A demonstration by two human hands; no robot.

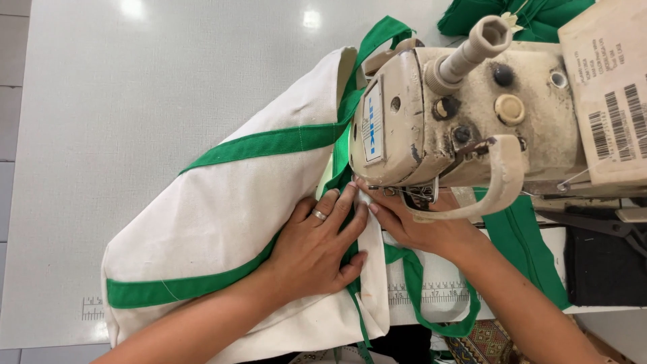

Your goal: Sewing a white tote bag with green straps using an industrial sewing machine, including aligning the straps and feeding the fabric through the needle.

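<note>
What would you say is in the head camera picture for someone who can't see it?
Two bare hands, left hand and right hand, press a cream canvas bag with green straps flat under a worn beige sewing machine on a white table.

White worktable (135,121) with glossy light reflections; grey tiled floor (10,101) alongside.

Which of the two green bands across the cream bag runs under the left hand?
The lower green band, nearest the wearer, passes beneath the left hand; the upper green band lies untouched.
</note>
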